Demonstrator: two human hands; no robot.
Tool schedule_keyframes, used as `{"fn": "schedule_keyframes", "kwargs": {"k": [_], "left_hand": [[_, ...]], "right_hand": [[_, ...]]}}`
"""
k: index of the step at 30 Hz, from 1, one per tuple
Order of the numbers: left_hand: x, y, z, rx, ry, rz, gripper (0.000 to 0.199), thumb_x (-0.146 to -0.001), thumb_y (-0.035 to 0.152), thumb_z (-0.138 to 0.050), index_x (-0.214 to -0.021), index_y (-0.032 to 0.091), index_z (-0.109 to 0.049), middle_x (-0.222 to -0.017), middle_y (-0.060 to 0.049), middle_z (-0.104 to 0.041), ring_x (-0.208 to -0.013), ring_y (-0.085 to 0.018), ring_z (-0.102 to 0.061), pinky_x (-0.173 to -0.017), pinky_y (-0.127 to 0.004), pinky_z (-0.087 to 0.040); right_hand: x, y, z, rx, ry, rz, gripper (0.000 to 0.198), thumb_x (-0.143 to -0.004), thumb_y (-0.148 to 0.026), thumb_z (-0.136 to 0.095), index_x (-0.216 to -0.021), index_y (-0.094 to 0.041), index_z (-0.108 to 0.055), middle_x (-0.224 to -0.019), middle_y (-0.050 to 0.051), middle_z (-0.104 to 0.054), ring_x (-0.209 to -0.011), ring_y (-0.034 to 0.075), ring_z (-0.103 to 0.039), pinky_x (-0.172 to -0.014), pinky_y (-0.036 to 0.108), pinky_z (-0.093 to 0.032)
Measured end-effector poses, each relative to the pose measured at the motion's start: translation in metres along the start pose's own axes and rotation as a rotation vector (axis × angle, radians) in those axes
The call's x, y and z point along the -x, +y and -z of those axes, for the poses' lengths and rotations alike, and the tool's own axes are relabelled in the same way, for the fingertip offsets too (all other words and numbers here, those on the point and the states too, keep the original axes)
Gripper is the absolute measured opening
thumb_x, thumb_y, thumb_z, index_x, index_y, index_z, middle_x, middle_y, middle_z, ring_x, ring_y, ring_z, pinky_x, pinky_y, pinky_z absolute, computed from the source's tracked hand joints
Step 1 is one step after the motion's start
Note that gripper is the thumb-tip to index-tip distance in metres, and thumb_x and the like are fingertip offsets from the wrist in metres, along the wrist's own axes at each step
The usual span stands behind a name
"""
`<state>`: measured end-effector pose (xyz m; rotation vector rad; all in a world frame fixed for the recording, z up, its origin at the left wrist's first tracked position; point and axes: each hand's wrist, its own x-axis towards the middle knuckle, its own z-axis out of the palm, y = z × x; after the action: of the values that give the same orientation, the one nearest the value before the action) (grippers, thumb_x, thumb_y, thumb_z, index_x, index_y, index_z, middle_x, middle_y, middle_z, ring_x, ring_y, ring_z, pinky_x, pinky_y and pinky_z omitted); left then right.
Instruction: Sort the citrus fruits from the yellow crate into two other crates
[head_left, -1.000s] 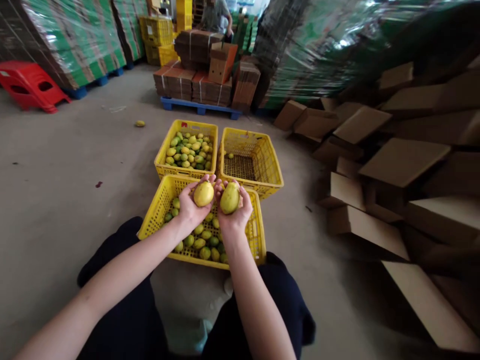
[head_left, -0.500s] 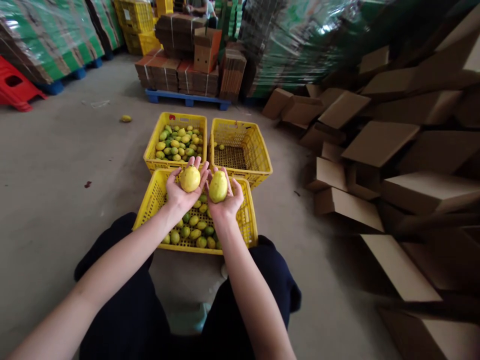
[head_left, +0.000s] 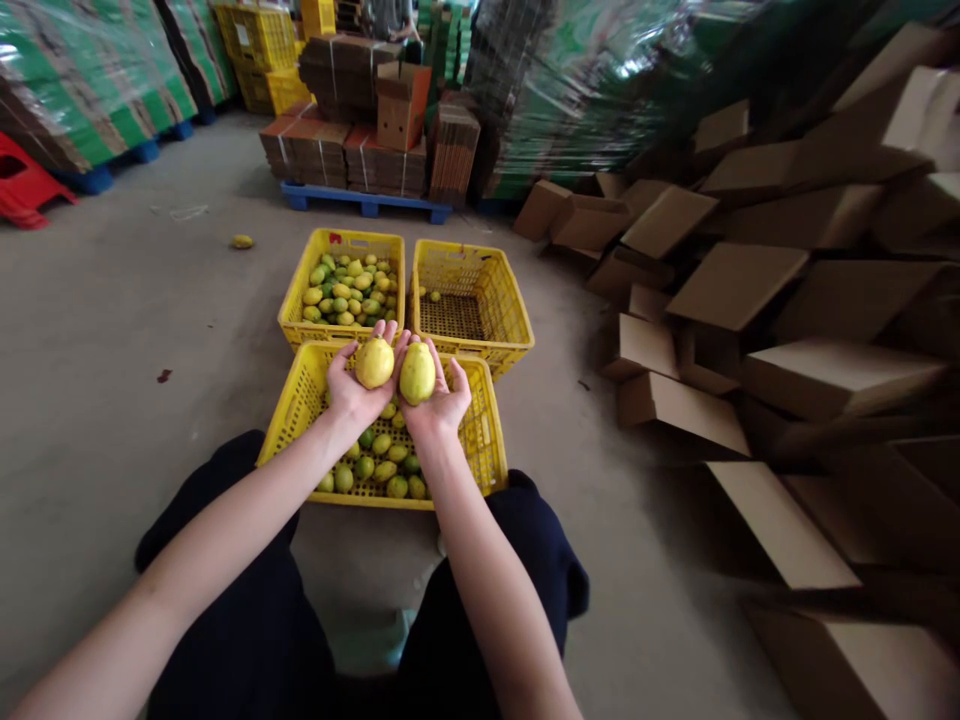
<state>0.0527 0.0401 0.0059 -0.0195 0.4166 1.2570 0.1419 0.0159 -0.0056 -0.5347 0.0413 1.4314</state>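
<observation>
Palm up, my left hand (head_left: 354,395) holds a yellow lemon (head_left: 374,363) with its fingers loosely around it. My right hand (head_left: 442,408), also palm up, cradles a greener-yellow lemon (head_left: 417,374), its thumb standing out to the side. The two hands are side by side, above the near yellow crate (head_left: 495,440). Inside that crate lie several green and yellow lemons (head_left: 385,470), partly hidden by my hands and forearms.
Behind stand a yellow crate full of lemons (head_left: 346,290) and another crate (head_left: 517,305) with a few small fruits. One lemon (head_left: 242,242) lies on the floor. Cardboard boxes (head_left: 739,285) are heaped on the right; a blue pallet (head_left: 367,200) carries flattened cartons. A person is partly visible at the back.
Both lemons are still in my hands, which have come slightly closer together. The whole view has shifted a little, so the crates and boxes appear further left.
</observation>
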Motion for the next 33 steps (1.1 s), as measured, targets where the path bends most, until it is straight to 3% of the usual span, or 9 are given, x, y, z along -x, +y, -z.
{"fn": "schedule_keyframes", "kwargs": {"k": [7,13,18,21,23,26,33], "left_hand": [[0.006,0.005,-0.005,0.053,0.020,0.056,0.049,-0.080,0.017,-0.044,-0.128,0.015,-0.059,-0.102,-0.009,-0.074,-0.106,-0.024,-0.068,-0.086,-0.034,-0.058],[0.011,0.048,-0.007,0.032,0.028,0.027,0.044,-0.084,0.019,-0.044,-0.125,0.013,-0.059,-0.097,-0.011,-0.072,-0.094,-0.021,-0.071,-0.073,-0.027,-0.061],[0.017,0.066,0.016,-0.279,0.017,0.305,0.040,-0.084,0.017,-0.045,-0.119,0.011,-0.062,-0.087,-0.014,-0.072,-0.066,-0.020,-0.071,-0.036,-0.016,-0.047],[0.031,0.059,0.037,-0.510,0.007,0.497,0.032,-0.083,0.021,-0.049,-0.105,0.007,-0.068,-0.078,-0.016,-0.071,-0.052,-0.021,-0.068,-0.029,-0.018,-0.040],[0.041,0.055,0.048,-0.575,-0.005,0.551,0.027,-0.082,0.021,-0.051,-0.095,0.007,-0.070,-0.076,-0.016,-0.070,-0.050,-0.021,-0.067,-0.028,-0.017,-0.037],[0.046,0.056,0.057,-0.583,-0.003,0.519,0.024,-0.080,0.020,-0.052,-0.088,0.007,-0.071,-0.076,-0.016,-0.070,-0.050,-0.020,-0.066,-0.028,-0.017,-0.037],[0.032,0.057,0.047,-0.500,-0.006,0.383,0.039,-0.080,0.022,-0.048,-0.110,0.008,-0.069,-0.081,-0.017,-0.072,-0.056,-0.021,-0.067,-0.033,-0.021,-0.043]], "right_hand": [[0.004,-0.001,0.000,-0.051,0.115,-0.034,0.029,-0.078,-0.031,-0.049,-0.097,-0.017,-0.066,-0.091,0.006,-0.074,-0.087,0.020,-0.069,-0.088,0.038,-0.055],[0.010,-0.004,0.025,0.079,0.148,-0.122,0.027,-0.075,-0.026,-0.051,-0.096,-0.016,-0.063,-0.084,0.006,-0.074,-0.072,0.019,-0.070,-0.058,0.029,-0.056],[0.016,-0.014,0.066,0.209,0.185,-0.115,0.026,-0.076,-0.032,-0.051,-0.094,-0.017,-0.063,-0.086,0.008,-0.074,-0.066,0.019,-0.069,-0.052,0.028,-0.055],[0.024,-0.028,0.080,0.221,0.272,-0.065,0.027,-0.076,-0.032,-0.051,-0.096,-0.018,-0.063,-0.087,0.007,-0.075,-0.065,0.020,-0.069,-0.049,0.028,-0.053],[0.031,-0.037,0.082,0.211,0.307,-0.041,0.027,-0.075,-0.031,-0.051,-0.096,-0.019,-0.063,-0.086,0.005,-0.075,-0.065,0.019,-0.069,-0.047,0.027,-0.052],[0.040,-0.046,0.077,0.189,0.303,-0.040,0.027,-0.074,-0.028,-0.052,-0.095,-0.019,-0.064,-0.088,0.005,-0.075,-0.064,0.019,-0.069,-0.045,0.025,-0.050],[0.041,-0.046,0.076,0.202,0.203,-0.073,0.027,-0.069,-0.023,-0.053,-0.092,-0.018,-0.066,-0.088,0.006,-0.075,-0.067,0.019,-0.068,-0.047,0.025,-0.050]]}}
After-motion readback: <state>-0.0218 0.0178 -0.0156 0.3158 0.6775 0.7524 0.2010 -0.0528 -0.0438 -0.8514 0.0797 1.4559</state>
